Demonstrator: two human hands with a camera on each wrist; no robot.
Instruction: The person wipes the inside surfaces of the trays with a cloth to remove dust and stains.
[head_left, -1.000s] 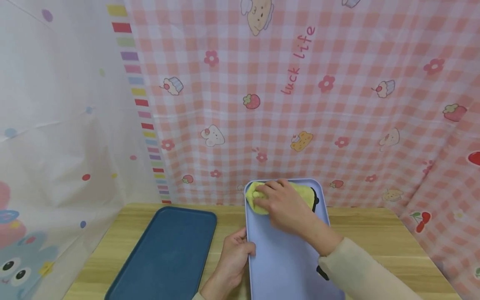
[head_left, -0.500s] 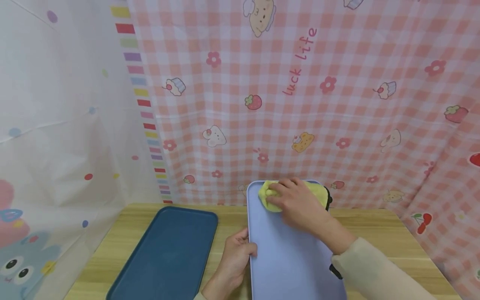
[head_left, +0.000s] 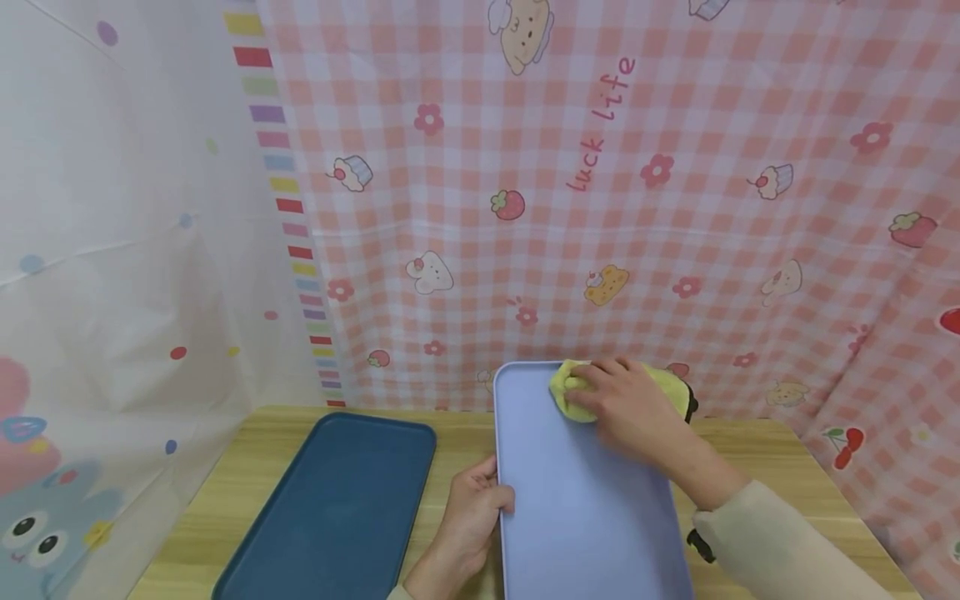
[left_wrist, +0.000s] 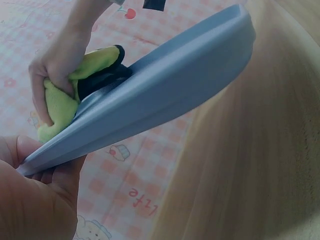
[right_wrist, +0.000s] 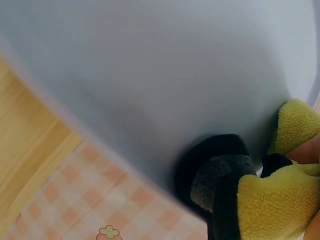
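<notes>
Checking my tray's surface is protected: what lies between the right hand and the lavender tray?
A yellow cloth, bunched between the right hand and the lavender tray; the head and left wrist views both show it.

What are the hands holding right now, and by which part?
Left hand: the lavender tray, by its left long edge. Right hand: the yellow cloth, near its left end in the head view.

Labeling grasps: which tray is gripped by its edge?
The lavender tray: the left hand grips its edge. The dark blue tray lies on the table, untouched.
</notes>
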